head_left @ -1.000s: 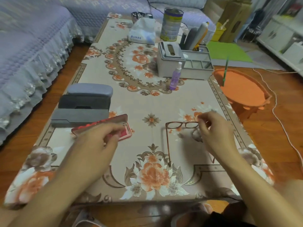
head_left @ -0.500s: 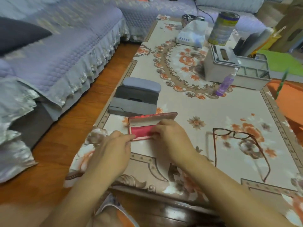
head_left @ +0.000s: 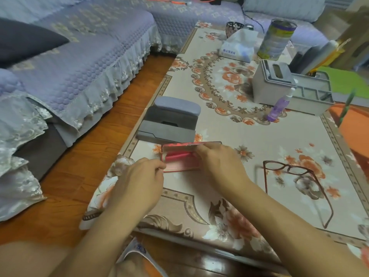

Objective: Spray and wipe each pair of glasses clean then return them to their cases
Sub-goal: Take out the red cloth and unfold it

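**Red case open near the left edge; glasses lay apart to the right**

Left to right, this is what you had before you. Three closed cases (head_left: pixel 169 121), grey and dark, sat in a row against the left edge of the table (head_left: pixel 289 136), the nearest just behind the red case (head_left: pixel 180 159).

Your left hand (head_left: pixel 139 182) had its fingers curled at the left end of the red case, apparently pinching its rim; the fingertips were hidden, so the exact grip could not be confirmed. Your right hand (head_left: pixel 217 162) lay over the right part of the case, fingers bent down into its pink lining; whether they held anything could not be told.

The glasses (head_left: pixel 289 169), brown-framed with temples unfolded, rested on the cloth to the right of your right hand, not touching it. The spray bottle (head_left: pixel 279 105) stood further back, just beside the grey organiser (head_left: pixel 289 84).

Judgement: you were readying the case. Keep the left hand steadying it while the right works inside.

Room: the case sat close to the left edge and to the near-left corner; draw it inward. The stretch of cloth between case and glasses offered the best working room. The glasses' temples reached toward the near edge.
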